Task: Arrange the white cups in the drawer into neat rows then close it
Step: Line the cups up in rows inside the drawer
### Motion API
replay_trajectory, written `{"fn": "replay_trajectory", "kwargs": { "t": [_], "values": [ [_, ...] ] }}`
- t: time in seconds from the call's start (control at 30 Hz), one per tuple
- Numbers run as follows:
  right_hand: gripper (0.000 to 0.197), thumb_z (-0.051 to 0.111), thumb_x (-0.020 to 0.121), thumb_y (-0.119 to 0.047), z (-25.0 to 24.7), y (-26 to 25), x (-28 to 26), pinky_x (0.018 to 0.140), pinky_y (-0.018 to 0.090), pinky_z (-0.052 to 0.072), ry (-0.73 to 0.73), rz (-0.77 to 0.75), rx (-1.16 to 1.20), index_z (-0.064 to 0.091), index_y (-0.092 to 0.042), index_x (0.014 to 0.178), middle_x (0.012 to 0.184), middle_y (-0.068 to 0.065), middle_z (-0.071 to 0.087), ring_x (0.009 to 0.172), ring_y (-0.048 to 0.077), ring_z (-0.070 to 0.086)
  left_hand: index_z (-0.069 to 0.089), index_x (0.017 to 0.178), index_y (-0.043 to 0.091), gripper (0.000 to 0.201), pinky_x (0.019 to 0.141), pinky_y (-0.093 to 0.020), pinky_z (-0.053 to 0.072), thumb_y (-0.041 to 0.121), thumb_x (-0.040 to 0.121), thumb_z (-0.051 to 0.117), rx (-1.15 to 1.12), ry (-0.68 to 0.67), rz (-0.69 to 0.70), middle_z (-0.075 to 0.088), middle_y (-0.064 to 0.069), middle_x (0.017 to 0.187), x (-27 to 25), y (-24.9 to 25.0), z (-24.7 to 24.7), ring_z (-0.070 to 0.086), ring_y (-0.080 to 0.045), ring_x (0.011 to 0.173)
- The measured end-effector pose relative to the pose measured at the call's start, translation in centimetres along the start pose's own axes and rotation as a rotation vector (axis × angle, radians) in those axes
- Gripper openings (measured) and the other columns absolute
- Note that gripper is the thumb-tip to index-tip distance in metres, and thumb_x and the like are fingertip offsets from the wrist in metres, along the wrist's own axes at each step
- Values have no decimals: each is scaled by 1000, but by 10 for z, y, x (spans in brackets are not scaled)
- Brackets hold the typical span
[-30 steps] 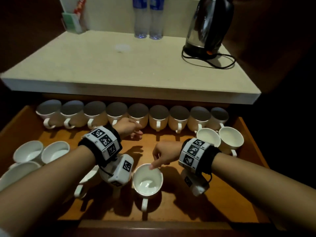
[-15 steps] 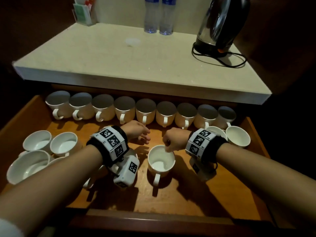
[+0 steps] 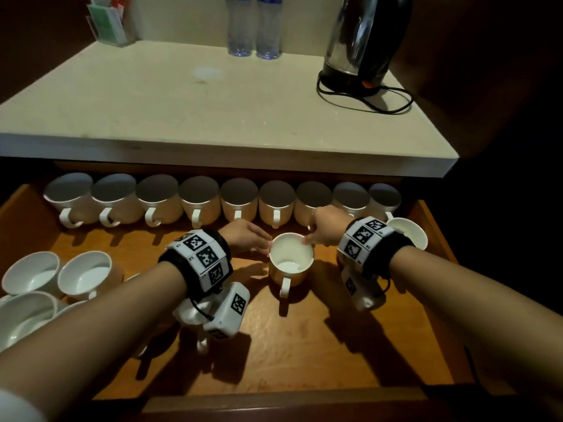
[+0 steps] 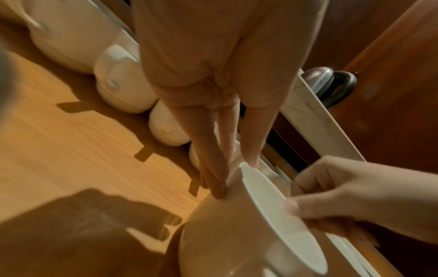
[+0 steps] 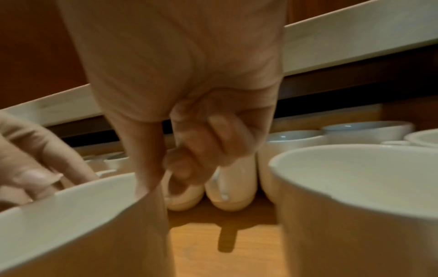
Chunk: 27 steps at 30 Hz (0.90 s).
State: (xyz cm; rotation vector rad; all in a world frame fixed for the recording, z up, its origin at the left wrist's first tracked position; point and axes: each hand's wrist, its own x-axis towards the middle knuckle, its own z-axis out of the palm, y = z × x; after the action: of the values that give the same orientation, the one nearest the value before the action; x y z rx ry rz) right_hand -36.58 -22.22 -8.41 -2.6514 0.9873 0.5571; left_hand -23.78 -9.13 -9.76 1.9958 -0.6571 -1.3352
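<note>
A white cup [image 3: 291, 260] stands upright in the middle of the open wooden drawer [image 3: 335, 345], handle toward the front. My right hand [image 3: 309, 239] pinches its right rim [image 5: 71, 224] with thumb and forefinger. My left hand [image 3: 262, 243] lays straight fingers [image 4: 213, 180] against the left side of the cup [image 4: 237, 234]. Just behind, a row of several upright cups [image 3: 201, 202] lines the back wall. Another cup [image 3: 406, 233] stands behind my right wrist. Several loose cups [image 3: 85, 274] cluster at the left, and one [image 3: 195, 312] is partly hidden under my left wrist.
A pale countertop [image 3: 213, 111] overhangs the back row, carrying a kettle [image 3: 365, 41] with its cord, two water bottles [image 3: 253, 28] and a green holder [image 3: 106, 22]. Bare drawer floor lies at the front right, bounded by the front edge [image 3: 274, 403].
My right hand has carried the cup from the front middle of the drawer back toward the rear row. My left hand has come over to touch its left side.
</note>
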Motion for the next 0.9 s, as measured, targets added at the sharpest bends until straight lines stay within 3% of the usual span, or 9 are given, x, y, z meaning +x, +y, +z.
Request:
{"fn": "replay_trajectory", "kwargs": {
  "t": [0.07, 0.1, 0.23, 0.33, 0.4, 0.47, 0.53, 0.73, 0.9],
  "values": [
    [31, 65, 86, -36, -1, 10, -3, 60, 24, 43, -62, 15, 37, 60, -12, 67, 66, -1, 60, 66, 14, 57, 64, 116, 8, 34, 96, -34, 48, 10, 82, 68, 69, -5, 22, 65, -7, 111, 4, 3, 3, 61, -18, 103],
    [28, 64, 87, -33, 0, 14, -6, 57, 22, 42, -85, 19, 61, 65, -10, 71, 66, -1, 61, 63, 12, 57, 64, 115, 8, 35, 95, -33, 49, 10, 81, 69, 75, -17, 23, 65, -7, 113, 6, 6, 5, 61, -19, 105],
    [22, 63, 88, -21, 5, 22, -12, 53, 19, 43, -58, 40, 83, 66, -9, 70, 60, -3, 60, 53, 8, 55, 64, 109, 0, 30, 59, -17, 55, 2, 79, 69, 58, -80, 8, 68, -11, 101, 9, 19, 17, 65, -14, 80],
    [14, 64, 87, -19, 4, 23, -13, 66, 28, 47, 17, 60, 20, 67, -5, 88, 67, -1, 55, 71, 17, 56, 64, 105, -6, 28, 46, -13, 51, -3, 78, 68, 60, -91, 11, 67, -11, 87, 11, 24, 25, 65, -15, 72],
    [14, 63, 87, -21, 1, 28, -12, 68, 30, 46, 51, 73, -17, 64, -8, 92, 70, 1, 54, 81, 22, 59, 64, 105, -6, 29, 45, -12, 49, -2, 77, 69, 72, -94, 19, 67, -11, 85, 15, 27, 31, 66, -13, 69],
    [16, 62, 88, -24, 1, 33, -12, 71, 32, 48, 92, 96, -21, 61, -10, 94, 88, 7, 62, 92, 26, 63, 63, 105, -4, 29, 44, -11, 49, 0, 77, 70, 72, -93, 27, 67, -9, 84, 19, 29, 37, 66, -10, 64],
    [20, 61, 88, -27, 2, 38, -10, 74, 34, 49, 125, 131, -4, 61, -10, 99, 101, 9, 65, 97, 26, 63, 63, 105, 0, 28, 46, -13, 49, 3, 78, 70, 84, -79, 34, 67, -7, 85, 24, 32, 40, 65, -11, 70],
    [21, 56, 93, -27, 3, 42, -9, 69, 31, 44, 195, 183, -5, 62, -11, 103, 102, 8, 65, 98, 26, 63, 64, 103, 3, 26, 52, -15, 52, 5, 78, 71, 72, -72, 40, 68, -7, 87, 34, 36, 43, 66, -12, 77],
    [25, 54, 93, -29, 3, 43, -9, 73, 33, 44, 232, 186, -12, 62, -10, 109, 109, 10, 65, 104, 28, 62, 66, 92, 5, 14, 54, -15, 51, 6, 79, 71, 86, -22, 92, 66, -5, 84, 39, 35, 46, 63, -11, 75]
  ]
}}
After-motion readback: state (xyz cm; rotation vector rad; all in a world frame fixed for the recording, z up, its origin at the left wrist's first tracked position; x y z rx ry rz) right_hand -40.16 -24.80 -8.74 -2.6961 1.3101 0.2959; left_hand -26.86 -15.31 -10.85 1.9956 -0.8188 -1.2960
